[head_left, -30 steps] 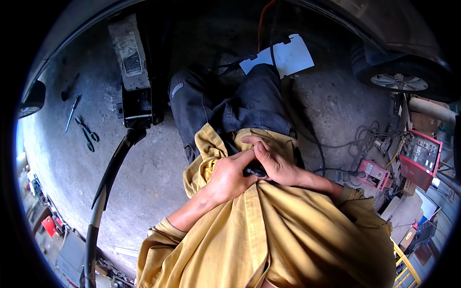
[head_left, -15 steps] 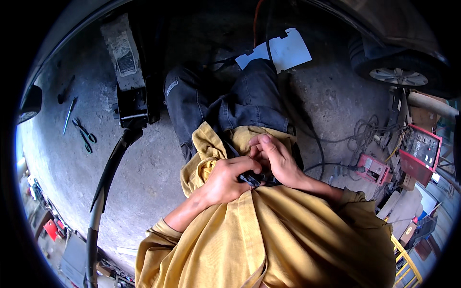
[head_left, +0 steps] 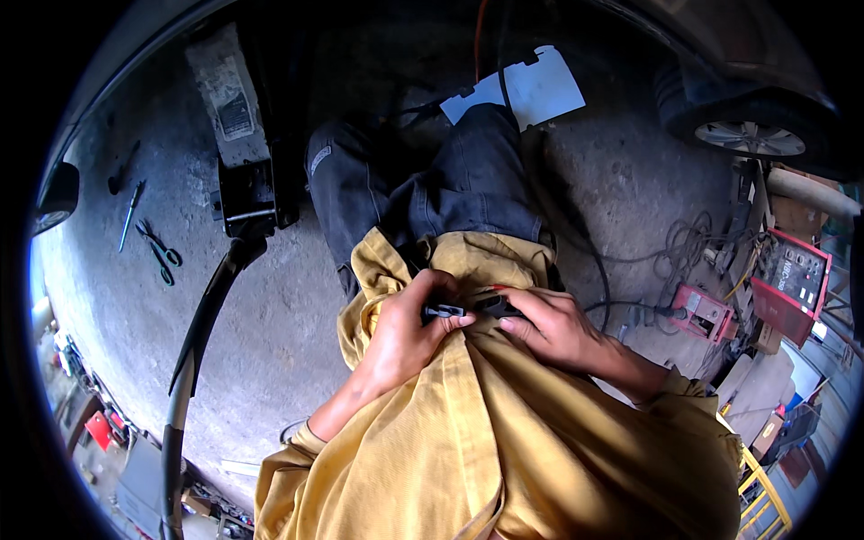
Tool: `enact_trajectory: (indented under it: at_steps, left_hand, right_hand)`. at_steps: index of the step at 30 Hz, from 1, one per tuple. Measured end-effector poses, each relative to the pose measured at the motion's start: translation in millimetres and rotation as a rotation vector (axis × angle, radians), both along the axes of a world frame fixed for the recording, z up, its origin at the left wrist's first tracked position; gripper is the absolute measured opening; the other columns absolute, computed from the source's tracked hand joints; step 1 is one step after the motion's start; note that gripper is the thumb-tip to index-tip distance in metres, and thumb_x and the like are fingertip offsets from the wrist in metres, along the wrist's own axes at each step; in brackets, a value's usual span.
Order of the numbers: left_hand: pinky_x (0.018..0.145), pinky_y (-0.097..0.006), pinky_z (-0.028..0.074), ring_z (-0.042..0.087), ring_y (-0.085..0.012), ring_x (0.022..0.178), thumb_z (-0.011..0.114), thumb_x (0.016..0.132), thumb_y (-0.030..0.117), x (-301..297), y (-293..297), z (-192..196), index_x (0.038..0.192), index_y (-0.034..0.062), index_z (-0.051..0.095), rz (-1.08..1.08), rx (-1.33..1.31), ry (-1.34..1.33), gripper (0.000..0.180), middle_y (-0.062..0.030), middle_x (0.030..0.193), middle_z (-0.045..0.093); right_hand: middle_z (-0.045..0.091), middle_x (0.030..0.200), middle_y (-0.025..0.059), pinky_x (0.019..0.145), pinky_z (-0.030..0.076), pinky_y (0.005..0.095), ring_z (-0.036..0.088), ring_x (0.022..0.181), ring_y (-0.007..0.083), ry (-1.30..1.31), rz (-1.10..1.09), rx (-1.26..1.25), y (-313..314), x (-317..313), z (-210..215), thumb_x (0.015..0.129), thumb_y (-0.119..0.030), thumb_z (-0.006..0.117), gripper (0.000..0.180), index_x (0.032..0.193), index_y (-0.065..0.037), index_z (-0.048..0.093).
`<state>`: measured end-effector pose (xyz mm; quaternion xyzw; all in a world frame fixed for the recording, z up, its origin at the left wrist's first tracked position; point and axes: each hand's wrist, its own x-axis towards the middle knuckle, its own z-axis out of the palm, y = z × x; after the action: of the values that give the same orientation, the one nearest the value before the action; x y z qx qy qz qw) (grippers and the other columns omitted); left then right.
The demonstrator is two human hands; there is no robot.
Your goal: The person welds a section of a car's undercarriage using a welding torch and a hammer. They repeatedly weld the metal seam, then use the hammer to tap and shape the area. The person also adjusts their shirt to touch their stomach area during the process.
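Observation:
At my waist, my left hand (head_left: 409,322) is closed on a dark buckle piece (head_left: 445,311), pinched between thumb and fingers. Close by on the right, my right hand (head_left: 553,328) grips a black buckle half (head_left: 500,307), its thumb beneath and fingers above. The two pieces lie apart, with a small gap between them. Both are over the front of a yellow jacket (head_left: 423,423), whose lower cloth is bunched over dark trousers (head_left: 468,171). Any strap behind the buckle parts is mostly hidden by the hands and the cloth.
A floor jack (head_left: 236,135) with a long handle (head_left: 184,360) stands at left. Scissors (head_left: 160,255) and a pen-like tool (head_left: 131,216) lie on the concrete. A white sheet (head_left: 540,88), a car wheel (head_left: 751,135), a red machine (head_left: 790,283) and coiled cables (head_left: 684,252) are ahead and right.
My hands were together over the buckle. Now they have spread apart; the right hand has turned palm down and holds its own buckle half, and a gap shows between the pieces.

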<state>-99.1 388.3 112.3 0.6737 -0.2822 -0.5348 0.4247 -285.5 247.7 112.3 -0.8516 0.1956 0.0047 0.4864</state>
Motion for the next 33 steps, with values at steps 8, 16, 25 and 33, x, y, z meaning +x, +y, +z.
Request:
enact_trajectory:
  at_steps: [8, 16, 25, 33]
  left_hand:
    - [0.07, -0.049, 0.049, 0.061, -0.0438, 0.085, 0.067, 0.086, 0.017, -2.8, -0.4, -0.9, 0.112, 0.0024, 0.046, -0.358, -0.034, -0.201, 0.037, -0.0217, 0.1, 0.058]
    - [0.07, -0.05, 0.05, 0.061, -0.0448, 0.082, 0.058, 0.086, 0.009, -12.5, 3.3, -7.1, 0.112, -0.0002, 0.041, -0.368, 0.065, -0.101, 0.032, -0.0245, 0.106, 0.053]
    - [0.071, -0.048, 0.053, 0.063, -0.0436, 0.083, 0.046, 0.088, 0.004, -23.9, -10.8, -16.0, 0.109, -0.0041, 0.041, -0.574, 0.179, -0.001, 0.024, -0.0246, 0.112, 0.05]
    - [0.07, -0.047, 0.053, 0.063, -0.0431, 0.08, 0.051, 0.093, 0.018, -19.7, -14.1, -19.8, 0.113, -0.004, 0.04, -0.612, 0.11, 0.065, 0.032, -0.0272, 0.113, 0.052]
  right_hand:
    - [0.063, 0.077, 0.01, 0.057, 0.052, 0.0346, 0.064, 0.067, 0.0246, -0.078, 0.235, -0.26, -7.4, 10.5, 10.7, 0.083, -0.013, 0.068, 0.029, 0.108, 0.0, 0.062]
    - [0.06, 0.074, 0.0072, 0.057, 0.052, 0.0321, 0.062, 0.067, 0.0203, -0.038, 0.386, -0.282, -13.1, -6.1, 5.3, 0.082, -0.015, 0.07, 0.032, 0.107, 0.002, 0.063]
    - [0.059, 0.076, 0.0094, 0.058, 0.052, 0.0356, 0.061, 0.067, 0.0227, 0.065, 0.49, -0.112, -28.9, -16.2, 4.1, 0.081, -0.014, 0.063, 0.034, 0.11, 0.004, 0.061]
    - [0.058, 0.074, 0.0097, 0.057, 0.051, 0.0348, 0.06, 0.067, 0.0236, 0.027, 0.453, -0.102, -26.5, -3.8, 2.6, 0.079, -0.015, 0.063, 0.037, 0.11, 0.005, 0.059]
